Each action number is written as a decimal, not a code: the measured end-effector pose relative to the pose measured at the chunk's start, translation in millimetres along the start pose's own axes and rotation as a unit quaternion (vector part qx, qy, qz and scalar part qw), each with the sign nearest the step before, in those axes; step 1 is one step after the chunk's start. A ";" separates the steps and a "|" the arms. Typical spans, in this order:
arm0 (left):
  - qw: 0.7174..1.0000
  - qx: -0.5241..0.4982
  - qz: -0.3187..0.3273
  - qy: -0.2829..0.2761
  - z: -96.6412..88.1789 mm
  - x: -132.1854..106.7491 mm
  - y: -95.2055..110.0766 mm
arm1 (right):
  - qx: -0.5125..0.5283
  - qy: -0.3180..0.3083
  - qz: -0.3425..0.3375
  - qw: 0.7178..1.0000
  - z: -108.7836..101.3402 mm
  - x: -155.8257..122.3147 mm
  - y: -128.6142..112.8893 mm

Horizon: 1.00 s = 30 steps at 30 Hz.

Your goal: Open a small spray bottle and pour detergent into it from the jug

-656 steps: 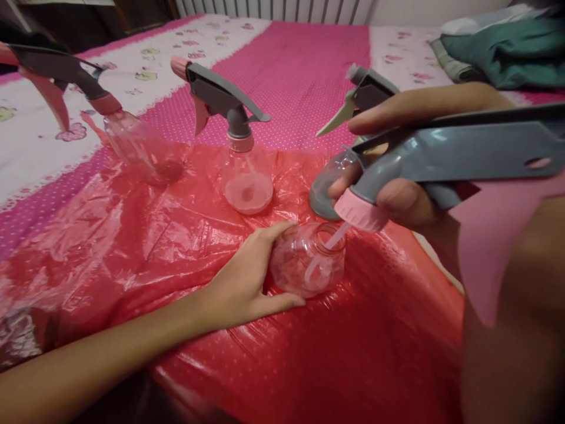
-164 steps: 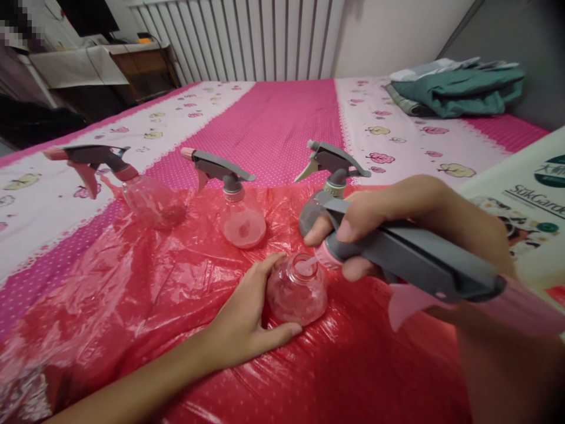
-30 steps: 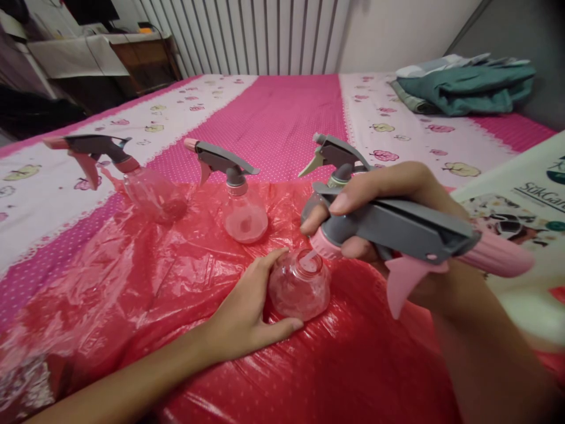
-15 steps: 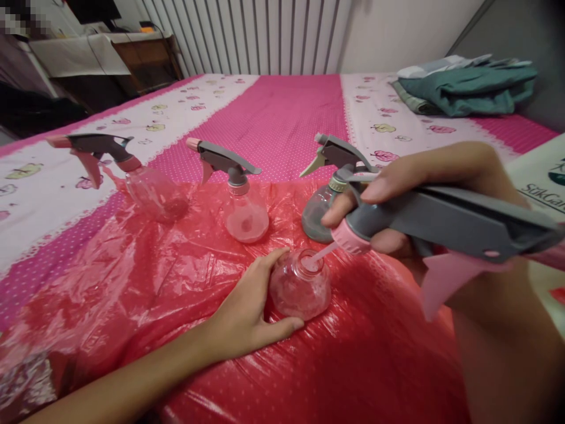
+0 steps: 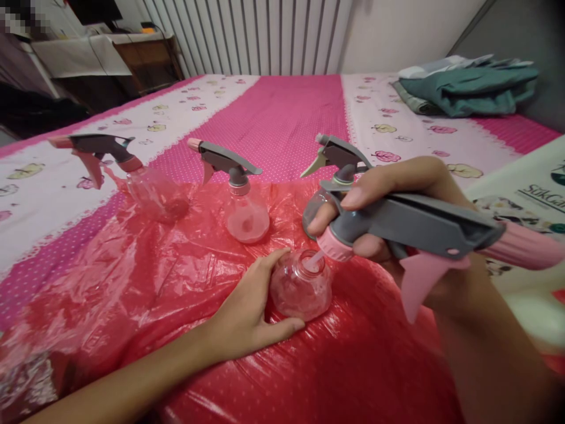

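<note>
The left hand [image 5: 247, 309] curves around the left side of an uncapped clear pink spray bottle [image 5: 304, 297], thumb at its front and fingers behind, holding it upright on a red plastic sheet [image 5: 375, 359]. The right hand [image 5: 410, 176] pinches a gray-and-pink trigger sprayer head [image 5: 428, 221] near its neck, tilted above and to the right of the bottle. Its pink screw collar [image 5: 334, 244] sits just apart from the bottle's rim — only the pale dip tube [image 5: 315, 257] enters the mouth.

Behind the hands are 3 assembled spray bottles: a pink-triggered bottle [image 5: 154, 191] at far left that appears to lean, an upright pink bottle [image 5: 248, 221] in the middle, and a grayish bottle with a pale green trigger [image 5: 314, 209], partly hidden by the right hand. A pale printed container [image 5: 529, 188] stands at right; folded green cloth [image 5: 468, 88] lies farther back on the patterned bedspread [image 5: 300, 118].
</note>
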<state>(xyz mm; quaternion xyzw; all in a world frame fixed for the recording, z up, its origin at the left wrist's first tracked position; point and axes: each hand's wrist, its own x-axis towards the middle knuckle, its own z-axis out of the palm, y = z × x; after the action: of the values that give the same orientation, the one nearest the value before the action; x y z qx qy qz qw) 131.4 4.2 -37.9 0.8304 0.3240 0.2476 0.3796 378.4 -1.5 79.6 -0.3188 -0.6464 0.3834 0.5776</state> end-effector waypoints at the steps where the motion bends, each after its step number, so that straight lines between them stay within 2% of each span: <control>1: 1.000 -0.002 0.000 0.000 0.0 0.0 0.2 | -0.003 -0.002 0.001 1.000 1.9 4.0 -0.9; 6: 1.000 -0.011 -0.005 0.000 0.0 -0.3 1.2 | -0.003 -0.009 -0.010 1.000 1.8 13.9 1.2; 15: 1.000 0.007 0.005 0.004 0.4 -1.7 -1.5 | 0.000 -0.072 -0.032 0.997 -20.7 -6.4 6.6; 21: 1.000 0.014 0.006 0.005 -1.3 -0.6 0.2 | -0.003 -0.055 -0.033 0.998 -19.5 -4.9 1.8; 24: 1.000 0.012 0.003 0.005 -2.8 -2.8 -1.1 | -0.014 -0.022 -0.031 0.999 -13.5 -6.1 0.7; 27: 1.000 0.013 0.001 0.006 -3.1 -5.1 -3.6 | 0.021 0.008 -0.030 0.999 -8.1 -8.4 1.4; 30: 1.000 0.013 0.002 0.005 -1.1 -4.4 -3.5 | 0.027 -0.003 -0.015 1.000 -9.3 -10.2 1.3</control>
<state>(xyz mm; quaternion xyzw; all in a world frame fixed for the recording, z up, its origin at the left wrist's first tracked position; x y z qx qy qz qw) 126.6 3.2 -40.7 0.8349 0.3273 0.2484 0.3663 388.9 -8.3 73.7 -0.2921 -0.6423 0.3925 0.5899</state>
